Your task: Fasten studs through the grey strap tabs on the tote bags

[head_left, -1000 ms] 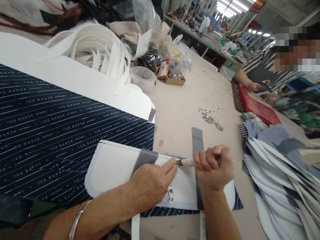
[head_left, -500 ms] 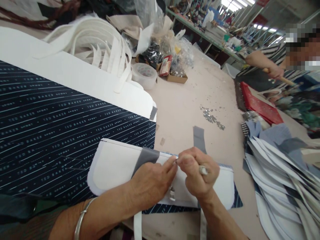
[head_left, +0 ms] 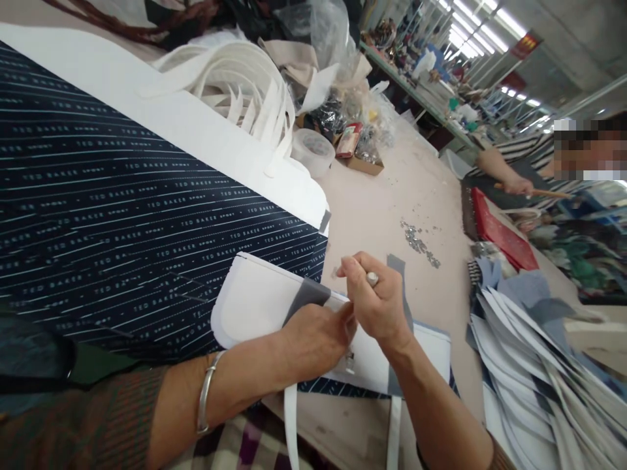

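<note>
A white panel [head_left: 262, 294] with rounded corners and a grey strip [head_left: 307, 297] lies on the table, navy printed fabric showing beneath its lower edge. My left hand [head_left: 318, 339] rests on its middle, fingers curled together near the upper edge; what they pinch is hidden. Just right of it and slightly above the panel, my right hand [head_left: 378, 300] is closed in a fist around a tool with a rounded pale handle [head_left: 372, 279]; its working end is not visible. A small metal fitting [head_left: 349, 362] sits on the panel below the hands. White straps [head_left: 290, 424] hang toward me.
Navy lettered fabric [head_left: 122, 196] and a long white sheet [head_left: 206, 147] cover the left. Beyond are looped white straps [head_left: 274, 111], a tape roll [head_left: 313, 153] and scattered metal bits [head_left: 420, 243]. Stacked white panels [head_left: 514, 365] lie right; a co-worker's hand [head_left: 516, 186] holds a wooden-handled tool.
My right hand has lifted up and away from the panel's upper edge with the tool. My left fingers, stretched toward the edge before, are now curled. The view has shifted.
</note>
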Demonstrator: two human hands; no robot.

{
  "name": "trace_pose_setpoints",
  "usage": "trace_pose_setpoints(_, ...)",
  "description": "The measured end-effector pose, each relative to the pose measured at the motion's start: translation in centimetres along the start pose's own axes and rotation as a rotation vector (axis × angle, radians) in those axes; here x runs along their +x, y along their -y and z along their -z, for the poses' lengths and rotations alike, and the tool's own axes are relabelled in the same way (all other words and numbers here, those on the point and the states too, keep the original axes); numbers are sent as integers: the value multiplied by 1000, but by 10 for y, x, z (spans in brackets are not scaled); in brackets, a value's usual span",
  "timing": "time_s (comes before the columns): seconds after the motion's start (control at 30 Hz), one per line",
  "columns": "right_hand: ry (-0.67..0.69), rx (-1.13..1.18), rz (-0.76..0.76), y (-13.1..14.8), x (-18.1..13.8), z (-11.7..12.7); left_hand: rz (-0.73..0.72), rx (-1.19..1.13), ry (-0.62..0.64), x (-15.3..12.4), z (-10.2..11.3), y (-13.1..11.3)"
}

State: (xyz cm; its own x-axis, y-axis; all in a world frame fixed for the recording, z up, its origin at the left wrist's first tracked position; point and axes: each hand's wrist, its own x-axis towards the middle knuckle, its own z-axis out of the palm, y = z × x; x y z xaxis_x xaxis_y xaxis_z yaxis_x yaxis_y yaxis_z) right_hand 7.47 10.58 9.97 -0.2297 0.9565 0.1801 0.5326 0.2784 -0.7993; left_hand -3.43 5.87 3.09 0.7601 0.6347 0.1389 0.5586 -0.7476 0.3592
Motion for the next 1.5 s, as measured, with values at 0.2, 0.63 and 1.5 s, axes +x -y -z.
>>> trace_pose_setpoints(0.2, 36, -212, 113, 8, 2, -7, -39, -69, 0, 1, -3, 1)
trace_pose_setpoints(0.63, -192, -105, 43, -32, -30, 49, 19, -17, -30, 0, 19, -2)
trace_pose_setpoints(1.5, -531, 608, 123, 3, -14, 20, 63, -30, -16, 1, 17, -2)
